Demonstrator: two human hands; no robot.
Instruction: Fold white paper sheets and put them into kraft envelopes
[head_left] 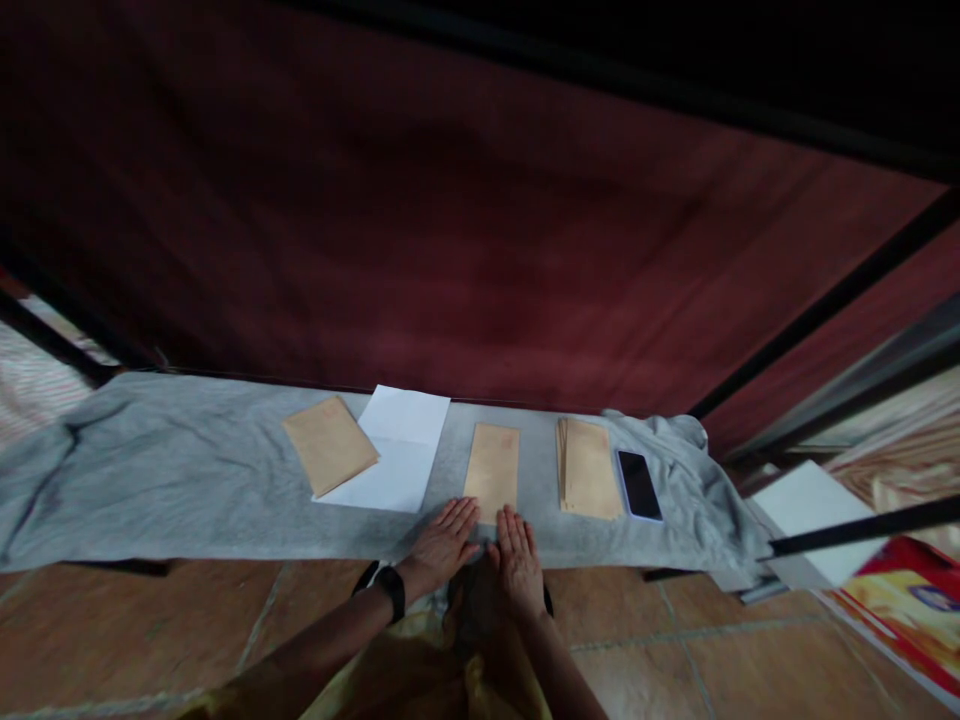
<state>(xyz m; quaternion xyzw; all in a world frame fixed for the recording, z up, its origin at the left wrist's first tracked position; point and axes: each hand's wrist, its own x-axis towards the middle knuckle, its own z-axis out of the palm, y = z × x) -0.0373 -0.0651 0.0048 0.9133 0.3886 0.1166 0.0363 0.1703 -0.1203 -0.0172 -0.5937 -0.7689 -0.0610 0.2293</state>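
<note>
A single brown envelope (493,465) lies flat on the grey cloth in front of me. My left hand (444,540) rests palm down at its lower left corner, fingers stretched out. At the lower right edge of the same envelope, my right hand (517,562) is laid flat, fingers extended. Neither hand grips anything. To the right is a stack of brown envelopes (590,468), slightly fanned. On the left, another brown envelope or pile (330,447) partly covers a white sheet of paper (401,450) with a crease across it.
The grey cloth (187,470) covers a long narrow surface. A phone (639,486) lies right of the envelope stack. Behind rises a dark red panel (465,250) with black bars. A white board (817,520) and a red-yellow package (907,610) are at the far right.
</note>
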